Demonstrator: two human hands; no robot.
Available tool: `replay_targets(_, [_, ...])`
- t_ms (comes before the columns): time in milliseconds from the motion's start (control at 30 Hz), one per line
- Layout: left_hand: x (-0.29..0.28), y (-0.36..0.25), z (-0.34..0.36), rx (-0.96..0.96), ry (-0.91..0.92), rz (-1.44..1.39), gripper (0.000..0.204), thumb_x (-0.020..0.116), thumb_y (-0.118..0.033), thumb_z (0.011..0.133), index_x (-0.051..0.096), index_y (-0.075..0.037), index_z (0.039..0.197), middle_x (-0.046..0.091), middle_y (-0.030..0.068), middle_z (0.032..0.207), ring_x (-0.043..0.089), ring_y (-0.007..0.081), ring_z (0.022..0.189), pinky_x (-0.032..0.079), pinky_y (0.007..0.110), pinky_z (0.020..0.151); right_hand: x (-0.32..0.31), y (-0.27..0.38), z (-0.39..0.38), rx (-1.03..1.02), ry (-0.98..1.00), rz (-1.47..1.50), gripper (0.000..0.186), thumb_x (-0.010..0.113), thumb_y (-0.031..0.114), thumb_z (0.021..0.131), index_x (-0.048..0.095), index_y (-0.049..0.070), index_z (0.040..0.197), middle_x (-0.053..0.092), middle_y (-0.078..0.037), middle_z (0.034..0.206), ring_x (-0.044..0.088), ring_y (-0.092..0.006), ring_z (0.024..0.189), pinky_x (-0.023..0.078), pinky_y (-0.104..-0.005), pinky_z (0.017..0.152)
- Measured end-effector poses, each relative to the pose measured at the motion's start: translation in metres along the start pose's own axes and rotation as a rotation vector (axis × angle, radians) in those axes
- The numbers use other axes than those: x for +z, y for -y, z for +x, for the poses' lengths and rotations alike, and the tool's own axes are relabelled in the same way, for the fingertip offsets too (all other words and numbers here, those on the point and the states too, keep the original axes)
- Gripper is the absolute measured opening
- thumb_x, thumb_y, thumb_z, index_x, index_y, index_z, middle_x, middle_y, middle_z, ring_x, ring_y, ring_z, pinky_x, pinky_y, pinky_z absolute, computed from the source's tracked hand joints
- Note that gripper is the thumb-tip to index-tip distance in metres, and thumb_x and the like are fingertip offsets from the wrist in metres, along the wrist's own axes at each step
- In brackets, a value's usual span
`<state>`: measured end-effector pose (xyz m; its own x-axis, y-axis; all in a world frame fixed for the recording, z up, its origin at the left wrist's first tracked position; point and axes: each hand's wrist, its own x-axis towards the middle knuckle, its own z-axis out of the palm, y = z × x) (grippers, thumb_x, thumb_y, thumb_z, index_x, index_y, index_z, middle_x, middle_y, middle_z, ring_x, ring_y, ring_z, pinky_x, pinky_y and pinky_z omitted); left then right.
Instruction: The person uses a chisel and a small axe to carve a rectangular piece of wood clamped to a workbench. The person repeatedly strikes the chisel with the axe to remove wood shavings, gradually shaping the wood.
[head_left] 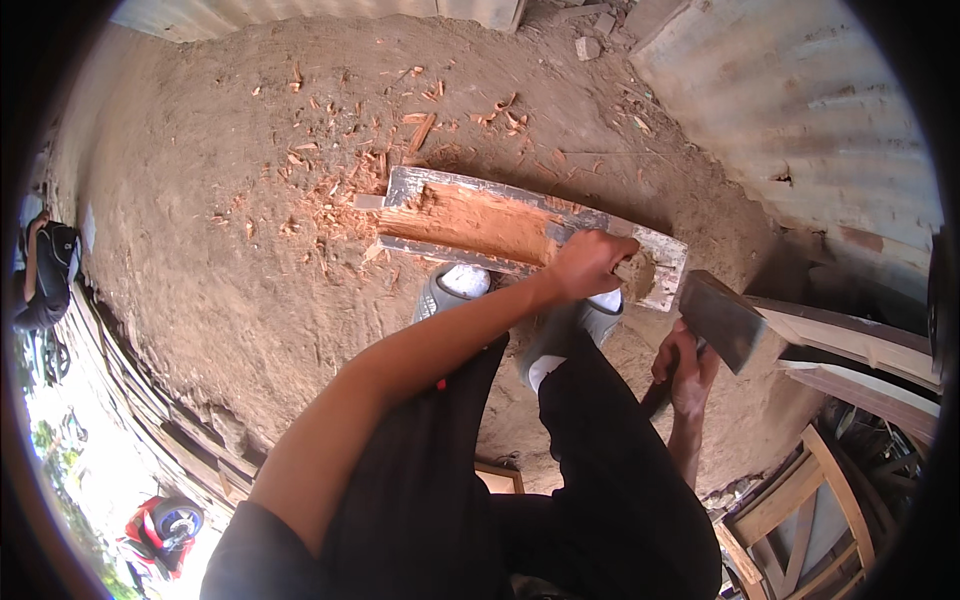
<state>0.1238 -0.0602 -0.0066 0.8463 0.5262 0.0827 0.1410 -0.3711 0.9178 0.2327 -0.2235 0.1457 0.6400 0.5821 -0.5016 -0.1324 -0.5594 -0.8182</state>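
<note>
A long wooden block [480,221] lies across the ground before my feet, hollowed along its left and middle into a fresh orange-brown trough, with worn, pale-painted edges. My left hand [592,264] is closed on the block toward its right end; its fingertips are partly hidden. To the right of the block, my right hand [688,374] is wrapped around the handle of a hatchet [722,322]. The hatchet's broad, dark flat head is raised beside the block's right end, slightly blurred. My feet in grey shoes [440,294] stand close to the block's near edge.
Wood chips [320,215] litter the dirt floor around the block's left end. Corrugated metal sheets [790,110] stand at the far right. Planks [850,340] and a wooden frame [800,510] crowd the right side. A red motorcycle [160,530] stands outside at lower left.
</note>
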Motion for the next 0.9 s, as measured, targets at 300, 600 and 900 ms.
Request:
replay_targets(300, [-0.002,-0.002,0.004,-0.048,0.082,0.040,0.065,0.072,-0.008,0.063,0.068,-0.006,0.128,0.071,0.0200,0.085,0.069,0.0416,0.085,0.055,0.050,0.075,-0.006,0.001,0.009,0.118,0.018,0.217,0.013,0.057,0.013,0.097,0.052,0.001,0.092,0.045,-0.006,0.057,0.046,-0.0153,0.041,0.036,-0.0311,0.035])
replay_targets(600, [-0.006,-0.007,0.008,-0.018,0.075,0.030,0.038,0.071,-0.008,0.065,0.065,-0.005,0.102,0.068,0.0173,0.077,0.069,0.0414,0.081,0.052,0.052,0.071,0.010,-0.038,0.017,0.108,0.131,0.131,0.019,0.061,0.015,0.100,0.053,-0.001,0.093,0.047,-0.005,0.058,0.045,-0.0139,0.042,0.036,-0.0293,0.039])
replay_targets(900, [-0.006,-0.005,0.009,-0.025,0.113,0.107,0.047,0.071,-0.009,0.065,0.068,-0.006,0.111,0.070,0.0193,0.081,0.070,0.0414,0.083,0.054,0.051,0.072,0.020,-0.021,0.005,0.088,0.062,0.171,0.017,0.060,0.016,0.101,0.053,0.002,0.095,0.048,-0.005,0.060,0.047,-0.0135,0.043,0.036,-0.0290,0.038])
